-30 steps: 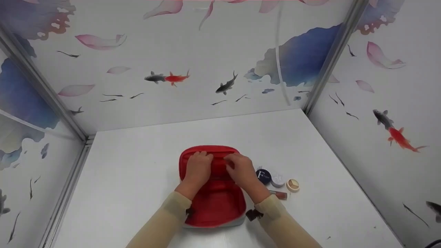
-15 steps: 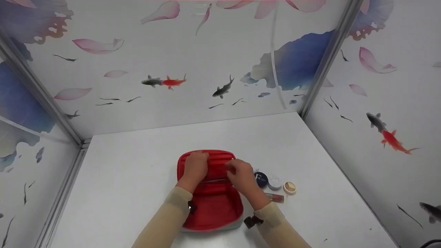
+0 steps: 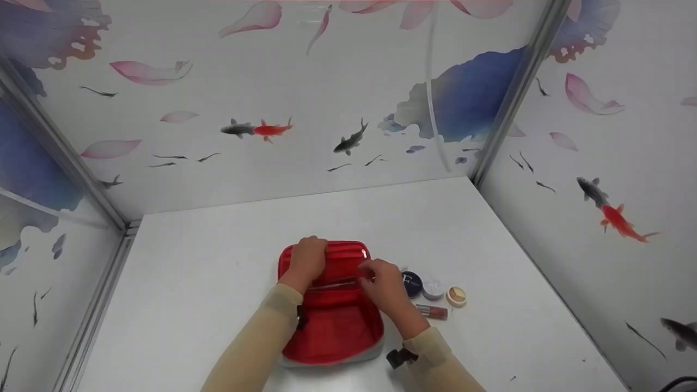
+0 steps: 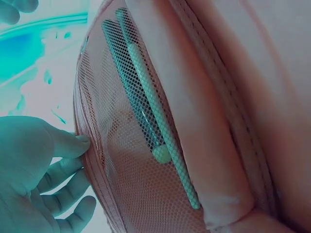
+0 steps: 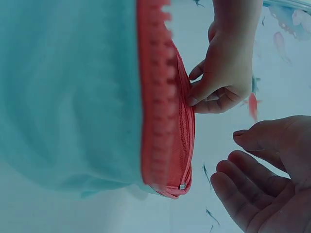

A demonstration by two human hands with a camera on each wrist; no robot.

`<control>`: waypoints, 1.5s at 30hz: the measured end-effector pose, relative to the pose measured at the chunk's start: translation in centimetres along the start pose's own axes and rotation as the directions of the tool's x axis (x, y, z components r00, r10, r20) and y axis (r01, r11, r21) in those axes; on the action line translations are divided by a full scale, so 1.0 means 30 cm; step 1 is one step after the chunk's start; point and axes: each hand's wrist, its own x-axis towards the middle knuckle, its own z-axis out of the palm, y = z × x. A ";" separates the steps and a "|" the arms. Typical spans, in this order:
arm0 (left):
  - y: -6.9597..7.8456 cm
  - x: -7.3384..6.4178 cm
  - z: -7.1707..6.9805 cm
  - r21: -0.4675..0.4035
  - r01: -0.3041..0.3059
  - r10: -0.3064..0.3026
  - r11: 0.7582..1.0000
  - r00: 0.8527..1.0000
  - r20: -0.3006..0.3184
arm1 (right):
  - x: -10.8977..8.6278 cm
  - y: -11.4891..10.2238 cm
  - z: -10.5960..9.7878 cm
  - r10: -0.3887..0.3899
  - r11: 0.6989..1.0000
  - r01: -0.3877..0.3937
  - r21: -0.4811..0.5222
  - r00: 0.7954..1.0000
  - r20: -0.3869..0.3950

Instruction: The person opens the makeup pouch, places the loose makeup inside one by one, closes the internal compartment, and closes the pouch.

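A red-lined zip bag lies open on the table, its lid folded back. My left hand pinches the lid's far edge on the left side; the left wrist view shows the thumb on the zipped rim of a mesh pocket. Behind the mesh lie a dark slender stick with a pale end and a pale green stick. My right hand hovers by the lid's right edge. In the right wrist view its fingers are loosely bent, apart from the bag. A zipper pull sits at the lid's corner.
Right of the bag are a dark blue round case marked F, a white round case, a small round beige-panned pot and a lipstick-like tube. Patterned walls enclose the white table behind and on both sides.
My right hand has drawn back from the lid's far part toward its right edge, uncovering the upper right corner. My left hand stays on the lid's rim. The head view has shifted slightly.
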 end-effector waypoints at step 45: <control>0.041 -0.321 -0.067 -0.149 -0.017 0.034 0.989 0.994 0.107 | -0.068 0.072 -0.071 0.185 0.982 -0.184 -0.045 0.983 0.015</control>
